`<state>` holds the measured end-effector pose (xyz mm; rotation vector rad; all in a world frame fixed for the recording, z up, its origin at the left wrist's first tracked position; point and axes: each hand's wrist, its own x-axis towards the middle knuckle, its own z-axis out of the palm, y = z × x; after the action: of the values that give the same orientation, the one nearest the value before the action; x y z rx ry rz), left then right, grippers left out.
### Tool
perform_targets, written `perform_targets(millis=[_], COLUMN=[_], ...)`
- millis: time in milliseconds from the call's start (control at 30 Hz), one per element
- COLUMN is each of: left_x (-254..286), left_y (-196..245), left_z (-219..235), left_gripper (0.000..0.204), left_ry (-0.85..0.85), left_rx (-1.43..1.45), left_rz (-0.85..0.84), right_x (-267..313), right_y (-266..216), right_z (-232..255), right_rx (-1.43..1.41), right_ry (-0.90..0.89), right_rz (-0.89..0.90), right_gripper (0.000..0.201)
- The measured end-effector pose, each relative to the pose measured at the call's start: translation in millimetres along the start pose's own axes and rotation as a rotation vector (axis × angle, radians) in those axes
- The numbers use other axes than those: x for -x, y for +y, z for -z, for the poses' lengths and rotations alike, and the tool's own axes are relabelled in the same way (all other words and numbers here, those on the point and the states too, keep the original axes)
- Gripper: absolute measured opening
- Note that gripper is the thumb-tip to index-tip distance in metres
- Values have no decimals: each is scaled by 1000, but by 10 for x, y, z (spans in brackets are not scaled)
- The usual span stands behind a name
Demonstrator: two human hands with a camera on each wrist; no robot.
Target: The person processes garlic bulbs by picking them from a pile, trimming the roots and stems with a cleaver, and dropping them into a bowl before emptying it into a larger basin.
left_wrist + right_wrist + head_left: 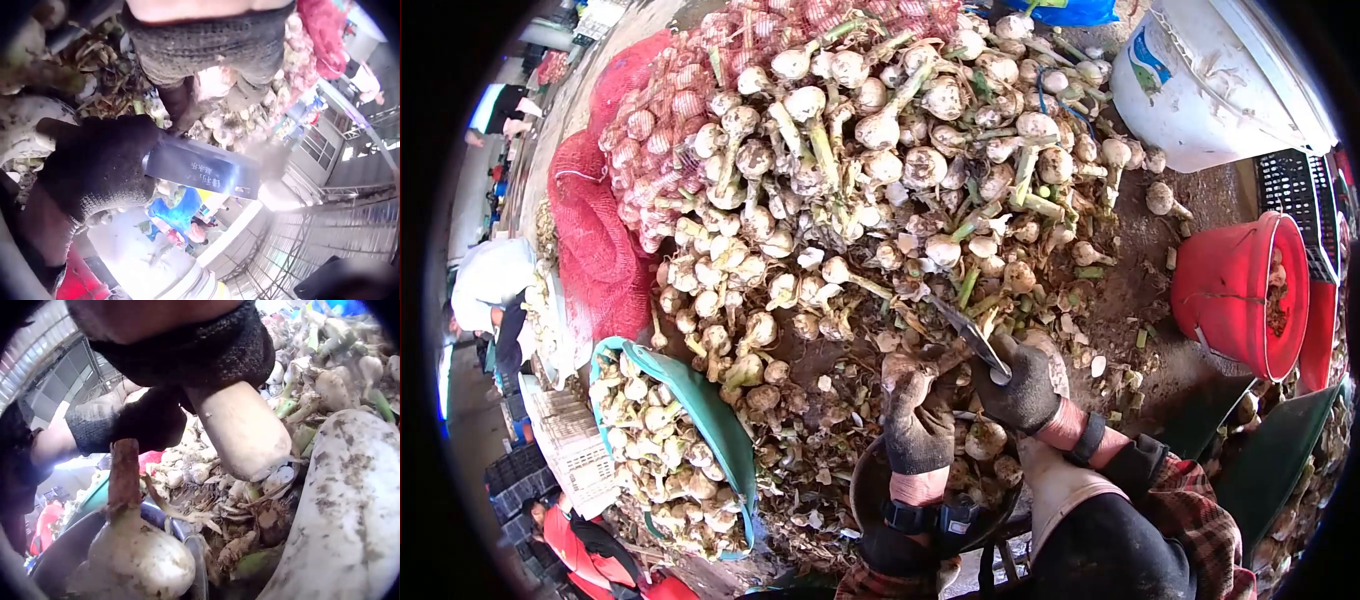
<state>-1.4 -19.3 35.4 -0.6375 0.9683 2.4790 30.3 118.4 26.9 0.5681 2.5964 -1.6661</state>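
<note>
Both hands wear dark gloves. The right hand grips a knife; its broad metal blade shows in the left wrist view, and its pale, thick handle sticks out below the fist in the right wrist view. Beside it, the left hand has its fingers curled round a pale garlic bulb, mostly hidden by the glove. Under the hands is a dark round bowl with garlic bulbs in it. One bulb with a cut stem looms close in the right wrist view.
A large garlic heap lies ahead, with red net sacks at its left. A green-edged sack of garlic stands left. On the right are a white bucket, a red bucket and a black crate. Other people are at far left.
</note>
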Motion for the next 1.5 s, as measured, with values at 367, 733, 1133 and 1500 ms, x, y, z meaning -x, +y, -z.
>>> perform_targets(millis=[367, 733, 1133, 1500], left_x=[441, -1318, -918, -340], left_y=[424, 1647, 1464, 425], left_z=[335, 968, 1085, 1219], left_gripper=[34, 76, 70, 46], left_ry=[-172, 43, -126, -562], left_rx=[377, -3066, -1544, -1117], left_rz=[167, -326, -490, -27], right_x=[127, 65, -149, -218], right_y=[260, 349, 23, -264], right_z=[-186, -170, -118, 121], right_rx=[267, 193, 198, 488], right_ry=[-319, -482, -353, -376], right_rz=[239, 163, 237, 417], right_gripper=[21, 25, 23, 36])
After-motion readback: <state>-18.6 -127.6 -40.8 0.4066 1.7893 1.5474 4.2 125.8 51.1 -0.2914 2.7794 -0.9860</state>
